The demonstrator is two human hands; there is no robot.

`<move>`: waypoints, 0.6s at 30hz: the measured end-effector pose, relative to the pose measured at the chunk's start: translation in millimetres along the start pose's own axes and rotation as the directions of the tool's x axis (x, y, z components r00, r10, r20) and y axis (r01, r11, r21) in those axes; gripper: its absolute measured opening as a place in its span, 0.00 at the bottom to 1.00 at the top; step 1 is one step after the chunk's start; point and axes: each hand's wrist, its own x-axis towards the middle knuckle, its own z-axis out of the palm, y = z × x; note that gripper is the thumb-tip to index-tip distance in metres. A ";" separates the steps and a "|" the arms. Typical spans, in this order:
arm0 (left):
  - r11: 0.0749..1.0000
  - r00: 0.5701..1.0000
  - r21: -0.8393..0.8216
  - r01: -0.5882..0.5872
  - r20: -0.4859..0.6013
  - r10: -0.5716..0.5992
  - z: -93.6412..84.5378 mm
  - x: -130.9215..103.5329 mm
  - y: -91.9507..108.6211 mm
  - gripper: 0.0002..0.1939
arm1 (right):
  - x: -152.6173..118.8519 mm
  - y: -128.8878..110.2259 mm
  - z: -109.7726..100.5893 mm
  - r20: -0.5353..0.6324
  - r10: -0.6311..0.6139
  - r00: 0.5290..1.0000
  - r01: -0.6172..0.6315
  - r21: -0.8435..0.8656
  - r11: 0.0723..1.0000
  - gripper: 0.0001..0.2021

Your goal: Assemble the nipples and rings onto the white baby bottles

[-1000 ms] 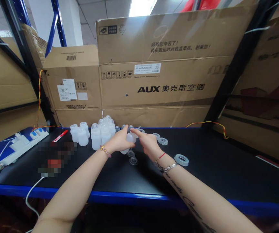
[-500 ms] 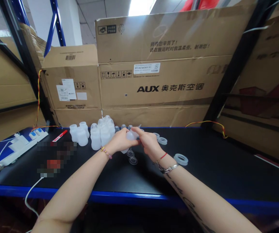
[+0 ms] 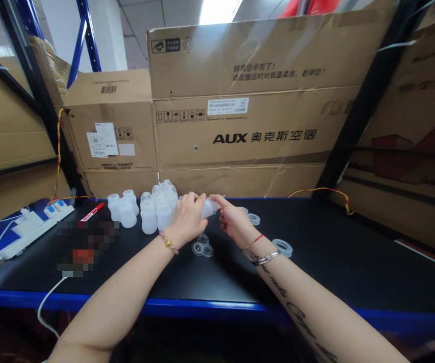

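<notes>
My left hand (image 3: 189, 217) is wrapped around a small milky plastic baby bottle (image 3: 208, 207), which lies tilted on its side above the table. The clear end of this bottle points towards my right hand (image 3: 232, 218). My right index finger reaches over that end and touches it, while the other fingers are curled; the thumb is mostly hidden. Below the hands lie several clear flanged silicone pieces (image 3: 205, 248), like nipples. Left of my left hand stand several bottles with clear domed caps (image 3: 148, 213).
Several uncapped bottles (image 3: 128, 214) stand farther left, near a red marker (image 3: 91, 214). Clear rings (image 3: 282, 247) lie on the right of the black tabletop (image 3: 334, 262). A power strip (image 3: 36, 232) with cables runs along the left side. Cardboard (image 3: 262, 166) walls the back.
My left hand has turned over the bottle, tipping its end to the right. My right hand has shifted its grip, index finger now stretched out. Another clear flanged piece shows below the hands.
</notes>
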 end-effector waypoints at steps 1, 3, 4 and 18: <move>1.000 1.000 0.000 -0.008 -0.006 0.008 2.1 -0.1 -0.3 0.32 | -0.2 -0.5 0.1 -0.008 0.006 1.000 -0.006 0.005 1.000 0.17; 0.993 0.999 -0.111 0.034 -0.011 -0.035 4.1 1.9 -3.1 0.35 | -0.8 -2.8 -0.3 -0.017 0.044 0.999 -0.044 0.016 0.999 0.18; 0.973 0.996 -0.214 0.083 0.003 -0.084 3.9 3.8 -5.0 0.36 | -1.3 -4.8 -0.9 -0.015 0.070 0.997 -0.070 0.026 0.997 0.18; 0.816 0.946 -0.504 0.285 0.288 -0.152 -10.9 5.3 4.5 0.18 | 2.0 -14.1 -2.8 0.055 0.110 0.992 -0.113 0.068 0.991 0.17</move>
